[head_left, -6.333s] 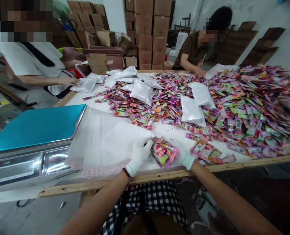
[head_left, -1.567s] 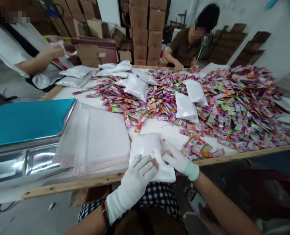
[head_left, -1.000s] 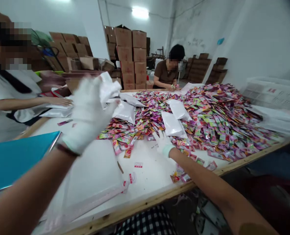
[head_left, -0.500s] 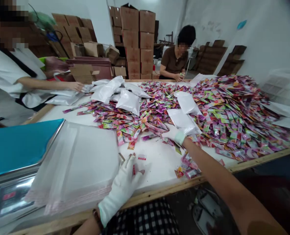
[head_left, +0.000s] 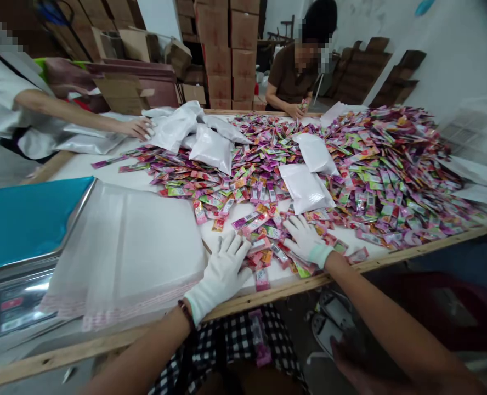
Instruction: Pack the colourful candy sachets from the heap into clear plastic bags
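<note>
My left hand (head_left: 222, 272), in a white glove, lies with its fingers spread at the left side of a small group of colourful snack sachets (head_left: 264, 230). On the right side of that group, my right hand (head_left: 305, 240), gloved too, rests palm down with its fingers stretched out. Neither hand grips anything. Just beyond my right hand a white filled pouch (head_left: 307, 189) lies on the sachets. One purple-pink sachet (head_left: 260, 339) is on the checked cloth over my lap. Left of my left hand lies a stack of clear plastic bags (head_left: 145, 247).
A large heap of sachets (head_left: 391, 181) covers the right of the table. White pouches (head_left: 213, 148) lie at the back. A scale with a blue top (head_left: 33, 219) stands at left. Two other people work across the table, one reaching a hand (head_left: 136, 129) to the pouches. Cardboard boxes (head_left: 214, 60) are stacked behind.
My right hand has drawn back from the heap towards me, and sachets now spread between my hands. My left hand has turned flat, fingers spread. The view has tilted down.
</note>
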The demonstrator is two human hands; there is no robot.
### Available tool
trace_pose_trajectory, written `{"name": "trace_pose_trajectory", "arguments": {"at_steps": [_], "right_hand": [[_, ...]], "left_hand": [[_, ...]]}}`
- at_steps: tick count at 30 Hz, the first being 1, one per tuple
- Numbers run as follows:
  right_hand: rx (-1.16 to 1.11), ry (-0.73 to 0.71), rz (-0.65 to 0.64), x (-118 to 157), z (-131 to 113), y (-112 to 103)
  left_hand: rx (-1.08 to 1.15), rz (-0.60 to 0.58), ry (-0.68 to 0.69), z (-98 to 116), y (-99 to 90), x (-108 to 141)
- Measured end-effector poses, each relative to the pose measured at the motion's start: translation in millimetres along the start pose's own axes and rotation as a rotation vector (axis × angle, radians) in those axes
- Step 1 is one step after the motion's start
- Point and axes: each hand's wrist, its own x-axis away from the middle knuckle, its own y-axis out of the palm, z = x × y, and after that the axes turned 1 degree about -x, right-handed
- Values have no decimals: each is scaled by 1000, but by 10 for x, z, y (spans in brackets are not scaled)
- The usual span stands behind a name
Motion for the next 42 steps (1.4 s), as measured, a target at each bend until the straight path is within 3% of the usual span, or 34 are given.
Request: {"name": "trace_pose_trajectory", "arguments": {"at_steps": [3,5,7,9,10,11,12,14,15,17,20,23,26,30,33,36,39,42], "right_hand": [[151,65,-148,14,134,23],[147,113,-188,16,195,-124],[90,116,-120,59,123,-373],[-39,75,-26,177,-122,-648],[-136,29,-42,268,-301,-761],[-244,-25,-123,378,-504,-836],[-322,-96,-294,502,-720,-860],[-324,-164,-629,755,-1143,-728],[-255,-124,-734,865,-1329,-577],[-177,6,-748,1016,-1614,-173],[-94,51,-754,1080,-1788,372],[-68,-38,-761,1083,-1717,506],[-214,-115,-754,1123,-1511,220],[-627,-218,-630,1006,-1116,-387],[-703,-173,-285,622,-815,-627],[-593,-10,-14,116,-628,-581],[-484,96,20,-262,-567,-425],[-444,113,-1,-379,-542,-317]], "left_hand": [[-39,-110,-76,-41,-53,-38],[15,-118,-105,-124,-170,-28],[88,-60,-120,-222,-323,-13],[140,-7,-185,-290,-466,-4],[157,-2,-233,-301,-523,-4],[172,-15,-276,-292,-565,-8],[184,-39,-303,-267,-592,-19],[182,-72,-332,-179,-602,-71],[168,-77,-349,-129,-588,-119],[138,-75,-396,-45,-532,-264],[106,-96,-462,-2,-409,-564],[81,-265,-497,-47,-286,-789],[128,-333,-422,-138,-235,-803],[252,-83,-374,-228,-327,-664],[404,32,-385,-186,-407,-646],[440,-11,-347,-67,-382,-694],[299,-225,-352,40,-289,-708],[109,-386,-359,84,-253,-652]]}}
